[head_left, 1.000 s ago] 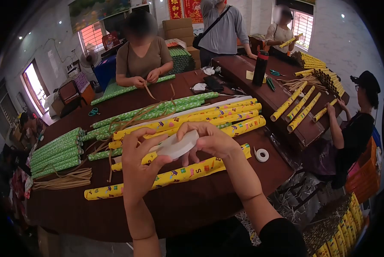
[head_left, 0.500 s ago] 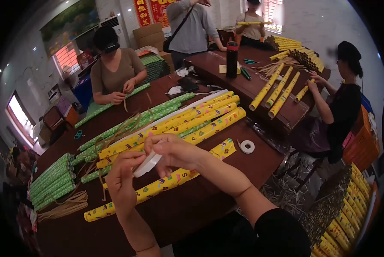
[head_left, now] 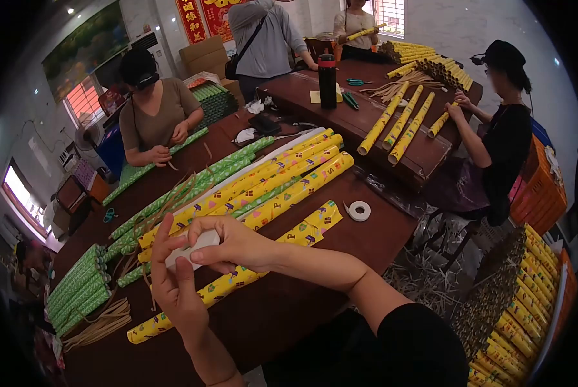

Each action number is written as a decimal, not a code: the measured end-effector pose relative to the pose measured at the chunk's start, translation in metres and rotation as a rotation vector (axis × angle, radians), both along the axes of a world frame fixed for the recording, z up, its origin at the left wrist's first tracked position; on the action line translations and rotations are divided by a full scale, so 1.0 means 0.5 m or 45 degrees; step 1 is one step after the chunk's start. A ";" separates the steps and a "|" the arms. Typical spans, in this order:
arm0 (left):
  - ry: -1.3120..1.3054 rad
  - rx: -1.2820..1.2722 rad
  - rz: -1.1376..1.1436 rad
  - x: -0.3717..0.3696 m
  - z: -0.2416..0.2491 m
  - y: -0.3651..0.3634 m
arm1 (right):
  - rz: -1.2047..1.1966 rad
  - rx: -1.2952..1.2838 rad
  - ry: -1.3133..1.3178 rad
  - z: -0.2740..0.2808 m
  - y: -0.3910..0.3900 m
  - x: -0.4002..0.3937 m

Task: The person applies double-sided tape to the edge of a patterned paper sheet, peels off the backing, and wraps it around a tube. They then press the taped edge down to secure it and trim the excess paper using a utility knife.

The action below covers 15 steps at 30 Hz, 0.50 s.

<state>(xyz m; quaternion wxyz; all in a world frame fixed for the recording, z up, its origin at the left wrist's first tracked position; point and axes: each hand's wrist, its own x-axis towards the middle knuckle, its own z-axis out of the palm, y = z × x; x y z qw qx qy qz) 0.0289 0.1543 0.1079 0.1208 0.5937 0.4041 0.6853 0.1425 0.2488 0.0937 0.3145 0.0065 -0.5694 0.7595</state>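
Note:
A white tape roll (head_left: 205, 242) is between my two hands, partly covered by fingers. My right hand (head_left: 240, 244) grips it with the thumb across its face. My left hand (head_left: 180, 290) is at the roll's left side, its thumb and bent fingers against it and one finger raised. Below my hands, a yellow patterned tube (head_left: 221, 287) lies diagonally, with a loose wrapper flap at its upper right end. Several more yellow tubes (head_left: 295, 187) lie just beyond. A second white tape roll (head_left: 358, 211) rests flat on the brown table (head_left: 379, 242).
Green tubes (head_left: 79, 284) and brown paper strips (head_left: 102, 322) lie at the left. A co-worker (head_left: 163, 116) handles a green tube across the table. Another person (head_left: 502, 129) works at the right table, near a black bottle (head_left: 327, 84). Stacked yellow tubes (head_left: 521, 309) fill the lower right.
My right hand has moved left and down onto the tape roll. One finger of my left hand has lifted. The view has shifted slightly, and the co-worker's hands across the table have moved apart.

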 end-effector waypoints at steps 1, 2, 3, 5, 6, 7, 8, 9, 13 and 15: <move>-0.117 0.024 -0.114 -0.010 -0.002 0.000 | -0.002 -0.007 0.003 -0.001 0.002 0.000; -0.233 0.046 -0.230 -0.014 -0.003 0.000 | 0.098 -0.092 0.068 -0.002 0.009 0.002; -0.229 0.034 -0.236 -0.014 -0.004 -0.001 | 0.196 -0.177 0.135 -0.004 0.015 0.005; -0.179 0.135 -0.180 -0.010 -0.005 0.001 | 0.265 -0.215 0.133 -0.018 0.024 0.002; -0.173 0.134 -0.189 -0.011 -0.005 0.005 | 0.333 -0.276 0.137 -0.025 0.022 -0.004; -0.223 0.111 -0.140 -0.012 -0.008 0.008 | 0.403 -0.337 0.138 -0.030 0.026 -0.005; -0.271 0.082 -0.089 -0.015 -0.010 0.010 | 0.421 -0.294 0.016 -0.033 0.038 0.006; -0.326 0.032 -0.001 -0.020 -0.009 0.014 | 0.415 -0.299 0.028 -0.023 0.044 0.026; 0.058 -0.276 0.149 -0.057 -0.049 0.003 | 0.008 -0.123 -0.344 -0.004 0.101 0.158; 0.526 -0.419 0.185 -0.055 -0.096 -0.017 | -0.328 -0.011 -0.621 -0.005 0.142 0.238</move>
